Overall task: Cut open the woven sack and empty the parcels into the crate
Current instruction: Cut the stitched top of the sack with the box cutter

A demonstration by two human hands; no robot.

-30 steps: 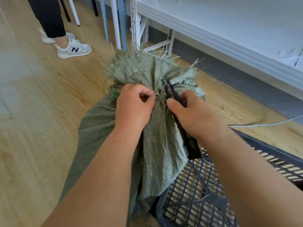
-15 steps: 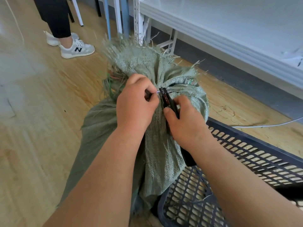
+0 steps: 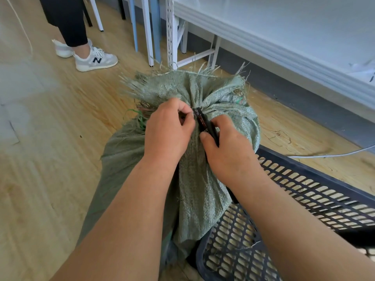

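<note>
At sack (image 3: 194, 189) neck | left hand (image 3: 168, 132) fingers pinch tie | right hand (image 3: 229, 151) grips cutter (image 3: 205, 123)

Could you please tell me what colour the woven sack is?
The woven sack is a faded grey-green, frayed at the top; the head view shows it.

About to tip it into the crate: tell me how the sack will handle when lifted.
The sack is probably floppy: its cloth folds and sags over the crate. Its bulging body suggests some weight. The frayed mouth may shed strands.
</note>
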